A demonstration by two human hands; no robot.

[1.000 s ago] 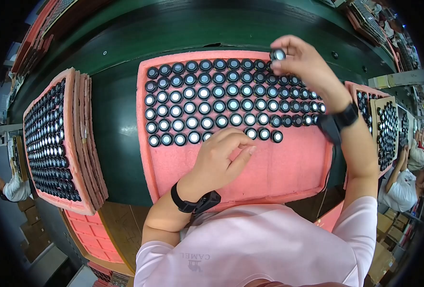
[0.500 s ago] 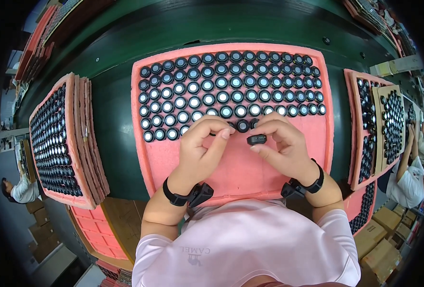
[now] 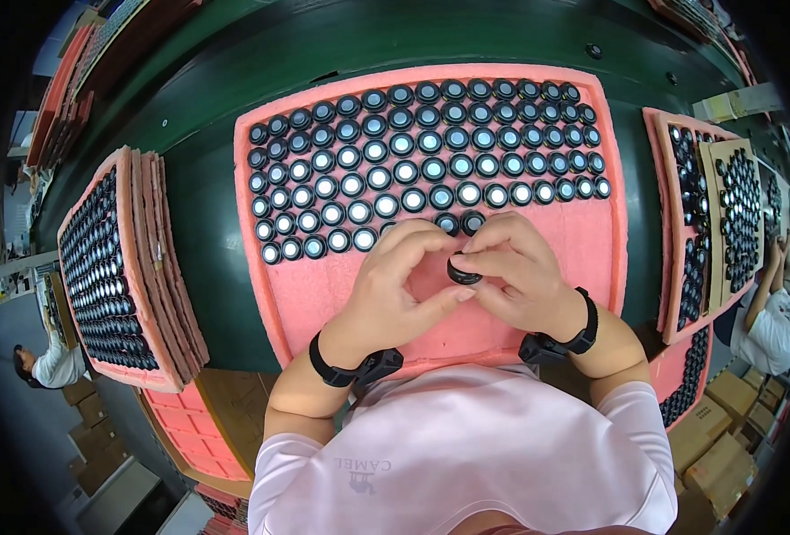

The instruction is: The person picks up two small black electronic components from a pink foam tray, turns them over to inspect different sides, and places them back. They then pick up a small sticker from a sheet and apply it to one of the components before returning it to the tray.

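Over the near part of the pink foam tray [image 3: 582,294], my right hand [image 3: 515,267] pinches a small round black part [image 3: 463,270], which is tilted on its edge. My left hand [image 3: 404,281] curls in from the other side, its thumb and forefinger closed at the same part. Whether something tiny sits between the fingertips cannot be made out. Rows of similar round black parts [image 3: 352,185] with pale discs on top fill the far portion of the tray. Two of them [image 3: 459,223] stand just beyond my fingertips, and my hands hide some of that row.
On the left stands a stack of pink trays [image 3: 158,267] full of round black parts. Another filled tray [image 3: 671,232] lies to the right, with a brown board [image 3: 732,223] on it. Loose parts [image 3: 594,51] lie on the green table [image 3: 413,40]. A person [image 3: 774,325] is at the right.
My left hand has moved right to meet the part in my right hand. That part has shifted slightly left and turned. The view has shifted a little.
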